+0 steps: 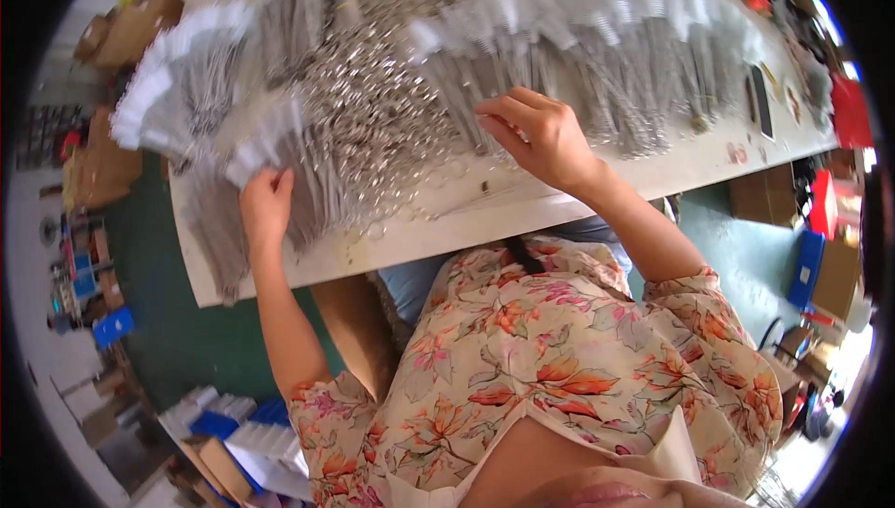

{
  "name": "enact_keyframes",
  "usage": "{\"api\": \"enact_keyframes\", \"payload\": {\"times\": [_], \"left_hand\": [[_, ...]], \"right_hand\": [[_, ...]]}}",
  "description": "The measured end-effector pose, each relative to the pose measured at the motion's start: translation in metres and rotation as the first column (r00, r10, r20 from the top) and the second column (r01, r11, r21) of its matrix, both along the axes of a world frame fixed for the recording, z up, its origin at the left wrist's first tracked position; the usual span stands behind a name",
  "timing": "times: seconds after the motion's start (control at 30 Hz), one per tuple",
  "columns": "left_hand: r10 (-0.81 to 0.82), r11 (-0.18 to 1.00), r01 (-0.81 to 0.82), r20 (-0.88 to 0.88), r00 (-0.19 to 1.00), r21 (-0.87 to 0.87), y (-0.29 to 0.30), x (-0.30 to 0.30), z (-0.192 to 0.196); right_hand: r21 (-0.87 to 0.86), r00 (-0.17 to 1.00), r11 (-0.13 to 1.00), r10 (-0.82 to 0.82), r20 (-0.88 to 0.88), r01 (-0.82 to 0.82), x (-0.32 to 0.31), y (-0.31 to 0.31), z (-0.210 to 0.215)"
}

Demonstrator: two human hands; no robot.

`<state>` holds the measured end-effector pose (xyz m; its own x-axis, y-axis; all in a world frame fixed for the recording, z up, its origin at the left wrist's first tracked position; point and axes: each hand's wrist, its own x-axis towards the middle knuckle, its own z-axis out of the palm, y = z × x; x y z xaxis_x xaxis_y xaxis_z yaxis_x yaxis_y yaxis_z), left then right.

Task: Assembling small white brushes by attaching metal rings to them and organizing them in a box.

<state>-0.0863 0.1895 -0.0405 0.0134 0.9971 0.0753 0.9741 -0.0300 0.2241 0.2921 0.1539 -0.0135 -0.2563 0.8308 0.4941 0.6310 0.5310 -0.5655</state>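
My left hand (268, 202) is at the near left of the table, fingers closed in a pinch beside a bundle of thin grey strands with white ends (303, 168). What it holds, if anything, is hidden. My right hand (550, 140) is raised near the table's front edge, thumb and fingers pressed together. Nothing can be made out in its pinch. Just behind it lie more grey bundles with white ends (611, 70). Between the hands spreads a heap of small shiny metal rings or clasps (373, 107), blurred.
The white table (419, 247) has more white-ended bundles (191, 70) at the far left. A dark, flat phone-like object (763, 102) lies at the right. Below the table stands a cardboard box (352, 322). Boxes and a blue bin (806, 270) are on the right.
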Motion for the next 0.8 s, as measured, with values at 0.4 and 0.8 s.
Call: {"api": "enact_keyframes", "payload": {"times": [0.4,0.8], "left_hand": [[0.066,0.997,-0.082,0.597,0.8,-0.001,-0.013,0.017,0.011],[-0.025,0.914,-0.357,0.906,0.423,0.192,-0.01,0.044,0.044]], "right_hand": [[-0.258,0.841,0.868,-0.273,0.468,0.425,0.02,0.08,-0.006],[-0.549,0.729,0.829,-0.442,-0.523,0.108,0.07,0.033,0.052]]}}
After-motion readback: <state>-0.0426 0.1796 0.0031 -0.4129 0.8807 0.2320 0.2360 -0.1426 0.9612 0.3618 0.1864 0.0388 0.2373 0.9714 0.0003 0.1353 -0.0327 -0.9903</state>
